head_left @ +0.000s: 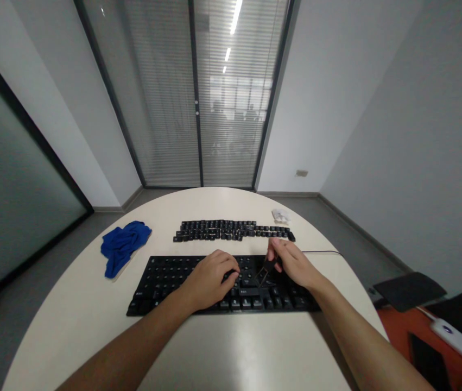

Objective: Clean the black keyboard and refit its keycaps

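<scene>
A black keyboard (153, 296) lies across the table in front of me, with keycaps still on its lower rows and many bare key positions at its upper left. My left hand (213, 277) rests on the middle of it, fingers bent and the thumb apart from them. Over the right part, my right hand (290, 260) is closed on a wire keycap puller (262, 273), whose two thin prongs point down-left at the keys near the space between my hands. Whether the prongs grip a key, I cannot tell. Removed black keycaps (214, 229) stand in rows beyond the keyboard.
A crumpled blue cloth (125, 244) lies on the table's left side. At the back right is a small clear bag (281, 215) with pale contents. A thin cable (322, 251) runs off the right edge. A white power strip (461, 342) sits beyond the table at right.
</scene>
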`<act>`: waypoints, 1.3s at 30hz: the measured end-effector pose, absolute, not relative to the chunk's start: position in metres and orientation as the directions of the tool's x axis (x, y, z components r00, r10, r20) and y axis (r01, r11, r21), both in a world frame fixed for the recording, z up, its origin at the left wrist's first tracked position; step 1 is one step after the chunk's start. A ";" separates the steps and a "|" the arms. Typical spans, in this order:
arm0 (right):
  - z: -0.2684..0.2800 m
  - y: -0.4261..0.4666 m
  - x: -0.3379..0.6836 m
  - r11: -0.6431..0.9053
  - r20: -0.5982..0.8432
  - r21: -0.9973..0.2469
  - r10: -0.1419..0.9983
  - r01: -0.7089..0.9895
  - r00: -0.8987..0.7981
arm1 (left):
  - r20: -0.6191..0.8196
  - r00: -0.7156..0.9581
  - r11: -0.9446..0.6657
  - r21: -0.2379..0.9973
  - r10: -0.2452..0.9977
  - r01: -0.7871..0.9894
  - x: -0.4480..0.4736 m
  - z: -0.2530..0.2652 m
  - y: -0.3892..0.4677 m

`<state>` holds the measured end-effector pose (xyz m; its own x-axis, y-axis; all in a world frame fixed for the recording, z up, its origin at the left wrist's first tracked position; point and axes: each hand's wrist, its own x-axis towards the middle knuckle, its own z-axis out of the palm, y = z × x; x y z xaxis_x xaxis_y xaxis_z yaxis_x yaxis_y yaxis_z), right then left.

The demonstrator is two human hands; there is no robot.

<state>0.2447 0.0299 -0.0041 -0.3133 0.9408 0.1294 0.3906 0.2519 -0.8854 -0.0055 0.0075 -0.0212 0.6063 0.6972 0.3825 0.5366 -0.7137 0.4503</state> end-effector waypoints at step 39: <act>0.021 0.028 0.274 0.206 -0.084 -0.884 0.813 0.420 -0.576 | 0.392 0.609 -0.722 0.437 0.689 0.536 -0.007 -0.021 0.007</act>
<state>0.2744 0.0279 0.0207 -0.5756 0.8134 -0.0836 0.4199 0.2062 -0.8838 -0.0072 0.0074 -0.0208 0.6089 0.6894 0.3924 0.5362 -0.7223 0.4369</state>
